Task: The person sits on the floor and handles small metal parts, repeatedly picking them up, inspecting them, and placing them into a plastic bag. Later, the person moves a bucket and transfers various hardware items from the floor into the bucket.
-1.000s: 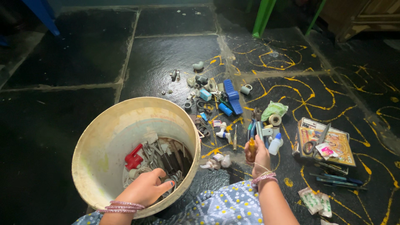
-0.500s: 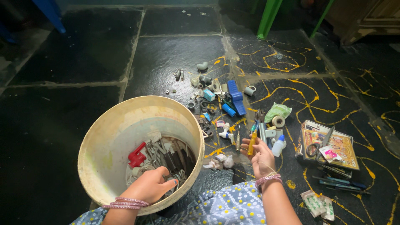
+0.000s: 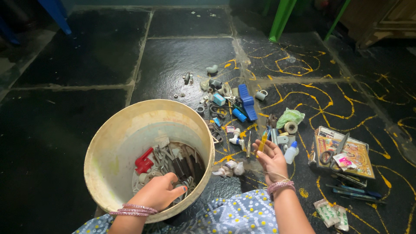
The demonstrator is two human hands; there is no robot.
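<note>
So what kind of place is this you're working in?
Probably a home floor rather than a workshop: dark stone slabs with yellow hand-drawn patterns, furniture legs at the top, and a bucket of loose tools and fittings.

Pink bangles ring both your wrists; your left hand [image 3: 158, 193] shows teal nail polish, and your blue dress [image 3: 234, 214] carries white-and-yellow dots.

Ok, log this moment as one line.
left hand: in bucket, on tools | right hand: open, yellow-handled screwdriver at fingertips
</note>
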